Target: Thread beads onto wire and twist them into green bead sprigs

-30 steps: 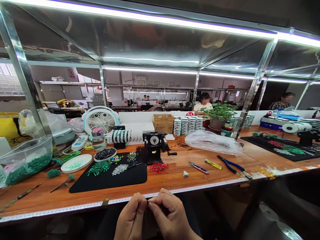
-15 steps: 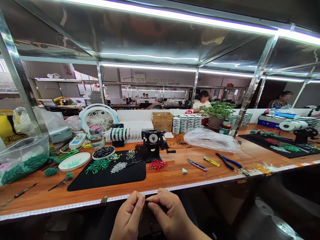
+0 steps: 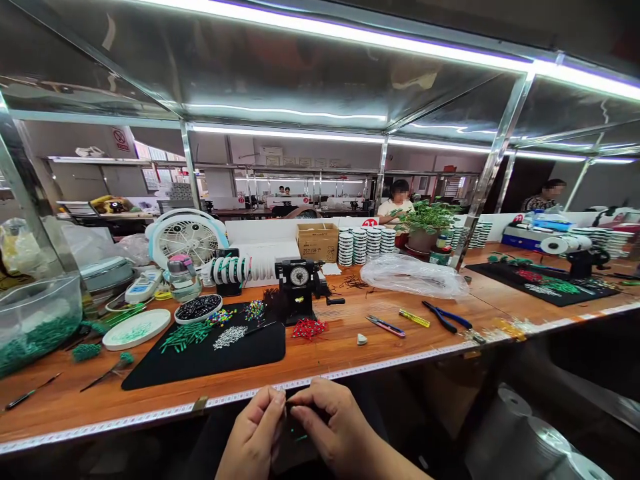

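My left hand [image 3: 257,430] and my right hand [image 3: 333,420] are held close together just below the table's front edge. Thumb and forefinger are pinched on each; whatever lies in the pinches is too small and dark to name. Between the hands, low down, small green bits [image 3: 299,437] show against the dark. Beyond them lies a black mat [image 3: 210,363] with green tube-like pieces [image 3: 187,337], small silvery pieces [image 3: 230,337] and coloured beads [image 3: 255,309]. Red pieces [image 3: 309,329] lie to the mat's right.
A black hand-crank winder [image 3: 299,287] with white spools [image 3: 235,269] stands behind the mat. Thread snips [image 3: 385,326], a yellow tube [image 3: 414,318] and blue-handled pliers [image 3: 447,317] lie to the right. A bowl of black pieces [image 3: 199,307] and a white dish [image 3: 136,329] stand left. A co-worker [image 3: 397,207] sits beyond.
The view has turned slightly right, so the bench appears shifted left. My hands stay together and pinched, with a slightly wider gap. Green bits now show between them.
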Available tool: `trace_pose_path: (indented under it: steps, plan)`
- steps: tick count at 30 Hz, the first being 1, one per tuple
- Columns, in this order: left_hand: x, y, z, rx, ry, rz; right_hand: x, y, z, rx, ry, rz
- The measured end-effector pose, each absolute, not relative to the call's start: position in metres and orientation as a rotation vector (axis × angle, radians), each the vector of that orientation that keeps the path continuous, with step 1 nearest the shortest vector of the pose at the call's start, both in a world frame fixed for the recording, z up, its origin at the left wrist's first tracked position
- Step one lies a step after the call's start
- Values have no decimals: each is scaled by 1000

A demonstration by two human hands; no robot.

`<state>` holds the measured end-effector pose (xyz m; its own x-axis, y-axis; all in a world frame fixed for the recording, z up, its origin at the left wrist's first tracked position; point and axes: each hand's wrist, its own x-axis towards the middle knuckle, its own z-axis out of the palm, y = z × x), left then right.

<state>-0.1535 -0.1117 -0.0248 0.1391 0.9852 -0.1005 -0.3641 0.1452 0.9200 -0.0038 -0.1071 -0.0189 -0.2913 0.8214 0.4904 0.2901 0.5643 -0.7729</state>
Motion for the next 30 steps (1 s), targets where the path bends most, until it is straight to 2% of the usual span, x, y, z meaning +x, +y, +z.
trace_pose_path:
  steps: [6, 16, 23, 30]
  plan:
    - [-153, -112, -32, 923, 860, 1174, -5, -107, -24, -933, -1850, 616]
    - [-152, -114, -27, 893, 855, 1192, -2, -107, -19, -951, -1867, 789]
    - [-151, -116, -30, 1008, 882, 1176, -3, -105, -23, -1004, -1849, 686]
    - [-151, -117, -27, 985, 898, 1172, -1, -106, -18, -972, -1846, 828]
